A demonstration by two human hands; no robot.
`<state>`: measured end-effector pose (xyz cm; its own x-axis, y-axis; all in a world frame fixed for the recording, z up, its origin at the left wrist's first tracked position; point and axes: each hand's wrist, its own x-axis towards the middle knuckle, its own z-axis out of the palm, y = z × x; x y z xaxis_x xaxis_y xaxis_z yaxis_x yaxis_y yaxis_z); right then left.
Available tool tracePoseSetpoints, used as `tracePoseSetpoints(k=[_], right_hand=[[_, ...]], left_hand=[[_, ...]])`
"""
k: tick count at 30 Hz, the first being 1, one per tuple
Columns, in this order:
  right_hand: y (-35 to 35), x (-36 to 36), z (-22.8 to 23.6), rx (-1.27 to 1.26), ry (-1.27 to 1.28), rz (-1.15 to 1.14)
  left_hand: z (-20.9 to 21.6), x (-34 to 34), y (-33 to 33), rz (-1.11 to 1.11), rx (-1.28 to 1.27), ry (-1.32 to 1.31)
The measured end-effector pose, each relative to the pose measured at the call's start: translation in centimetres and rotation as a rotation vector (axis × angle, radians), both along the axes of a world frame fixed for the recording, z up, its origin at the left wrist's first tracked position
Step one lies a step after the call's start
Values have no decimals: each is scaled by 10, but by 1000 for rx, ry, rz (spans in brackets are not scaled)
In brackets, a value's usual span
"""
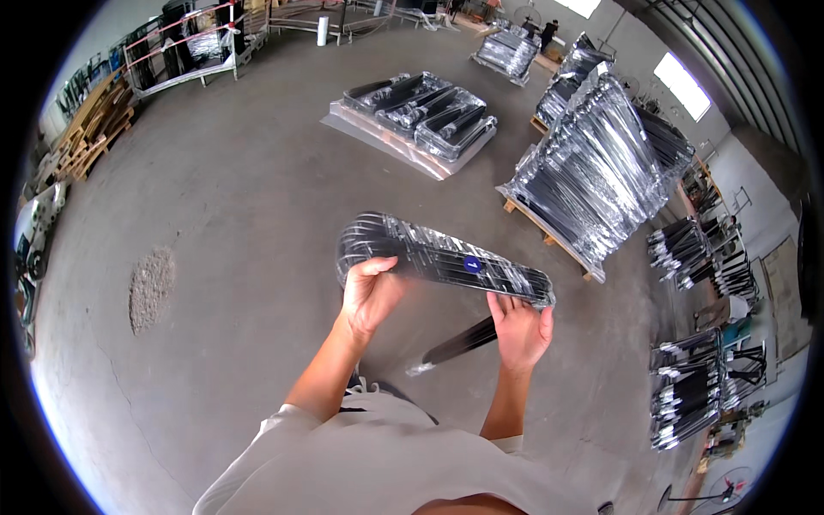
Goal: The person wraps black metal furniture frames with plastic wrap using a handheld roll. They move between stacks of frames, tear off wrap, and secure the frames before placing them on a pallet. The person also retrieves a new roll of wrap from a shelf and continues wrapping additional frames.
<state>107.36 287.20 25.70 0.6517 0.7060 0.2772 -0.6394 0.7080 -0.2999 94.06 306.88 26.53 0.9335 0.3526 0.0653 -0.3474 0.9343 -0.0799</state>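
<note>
A long black bundle of slim parts wrapped in shiny clear film [421, 251] is held up in front of me, tilted down toward the right. On its near side is a round blue sticker [472, 264]. My left hand [371, 296] grips the wider left end, thumb along the near edge, other fingers mostly hidden behind. Under the narrow right end, my right hand [522, 333] bears the bundle on its fingers, thumb apart from it. Below, a second dark, film-wrapped piece [463, 343] slants beneath the bundle, its upper end hidden by my right hand.
Ahead, several wrapped black frames [421, 112] lie on a film-covered base [386, 142]. A tall wrapped stack [592, 163] stands on a wooden pallet [549, 236] to the right. Black frames [687, 386] line the right side; wooden pallets [94, 129] lean far left. Gravelly debris [152, 289] marks the floor.
</note>
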Motion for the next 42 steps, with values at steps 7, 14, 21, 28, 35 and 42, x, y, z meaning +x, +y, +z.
tracePoseSetpoints(k=[7,14,21,28,35,42], right_hand=[[127,138,-7,-17,41,-143],[279,334,-55,-26,126,-105],[408,488,-76,-66,223,-13],[513,616,-106,-150,248,-44],[595,705,-122,-224,390,-71],[637,781,-141,-251,550,-42]], left_hand=[[-8,172,146,-165,68,64],[-41,364,293,-113,54,114],[-85,513,426,-78,-11,180],[-119,650,538,-138,-192,178],[-154,743,621,-128,-214,309],[-171,817,663,-57,-264,440]])
